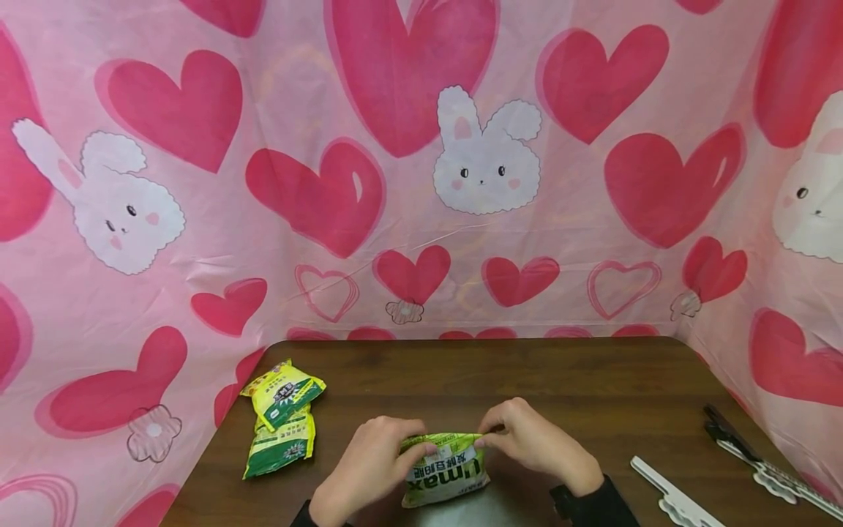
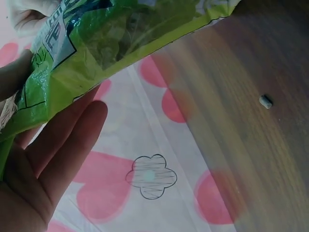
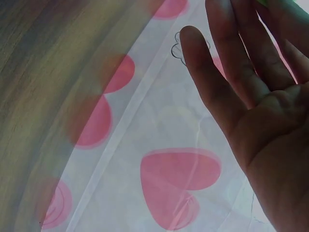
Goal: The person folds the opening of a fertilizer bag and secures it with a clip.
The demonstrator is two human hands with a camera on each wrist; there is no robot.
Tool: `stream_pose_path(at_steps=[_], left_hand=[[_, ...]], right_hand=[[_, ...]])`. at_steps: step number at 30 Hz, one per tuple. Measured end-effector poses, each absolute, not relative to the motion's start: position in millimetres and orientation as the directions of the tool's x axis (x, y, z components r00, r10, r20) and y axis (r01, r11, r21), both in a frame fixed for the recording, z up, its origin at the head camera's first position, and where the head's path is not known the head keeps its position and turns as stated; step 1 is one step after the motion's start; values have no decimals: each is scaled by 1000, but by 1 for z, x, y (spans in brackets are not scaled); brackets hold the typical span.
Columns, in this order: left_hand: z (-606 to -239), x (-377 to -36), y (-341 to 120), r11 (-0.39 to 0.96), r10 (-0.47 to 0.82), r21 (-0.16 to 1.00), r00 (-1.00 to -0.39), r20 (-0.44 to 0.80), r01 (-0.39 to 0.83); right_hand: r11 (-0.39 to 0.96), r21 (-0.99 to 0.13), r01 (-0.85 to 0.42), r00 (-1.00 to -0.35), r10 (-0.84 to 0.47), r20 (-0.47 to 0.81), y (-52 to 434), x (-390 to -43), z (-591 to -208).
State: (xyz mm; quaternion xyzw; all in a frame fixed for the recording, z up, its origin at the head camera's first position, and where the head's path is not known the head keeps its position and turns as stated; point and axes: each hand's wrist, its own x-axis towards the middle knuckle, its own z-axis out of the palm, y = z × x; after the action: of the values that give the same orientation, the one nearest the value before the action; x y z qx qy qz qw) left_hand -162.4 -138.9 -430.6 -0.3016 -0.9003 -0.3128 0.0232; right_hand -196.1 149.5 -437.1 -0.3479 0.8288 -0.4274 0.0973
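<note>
Between both hands, a green and white plastic fertilizer bag (image 1: 448, 476) printed "Umax" stands tilted at the near middle of the brown table. My left hand (image 1: 378, 457) pinches its top edge at the left, thumb in front. At the top right corner, the thumb and fingertips of my right hand (image 1: 530, 443) pinch the same edge. In the left wrist view, the bag (image 2: 116, 43) crosses the top, with part of the left hand (image 2: 53, 159) beneath it. The right wrist view shows the right hand's (image 3: 260, 106) spread lower fingers; its pinch is mostly out of frame.
Yellow and green packets (image 1: 286, 395) lie overlapping at the table's left. A white strip with a scalloped edge (image 1: 672, 490) and a black and white item (image 1: 757, 461) lie at the right. A small grey pellet (image 2: 266, 101) sits on the wood. Pink heart-patterned cloth (image 1: 461, 241) surrounds the table.
</note>
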Motion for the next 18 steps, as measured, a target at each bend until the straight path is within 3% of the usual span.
stream_pose_path(at_steps=[9,18], left_hand=[[-429,-158,-136,651,524,436,-783,334,622],[-430,-159,-137,621,554,456,-768,322,638]], right_hand=[[376,-768,-518,-723,-672,159,147,-195,-438],[320,-794,-517,-716,-670,196,130,-190,-441]])
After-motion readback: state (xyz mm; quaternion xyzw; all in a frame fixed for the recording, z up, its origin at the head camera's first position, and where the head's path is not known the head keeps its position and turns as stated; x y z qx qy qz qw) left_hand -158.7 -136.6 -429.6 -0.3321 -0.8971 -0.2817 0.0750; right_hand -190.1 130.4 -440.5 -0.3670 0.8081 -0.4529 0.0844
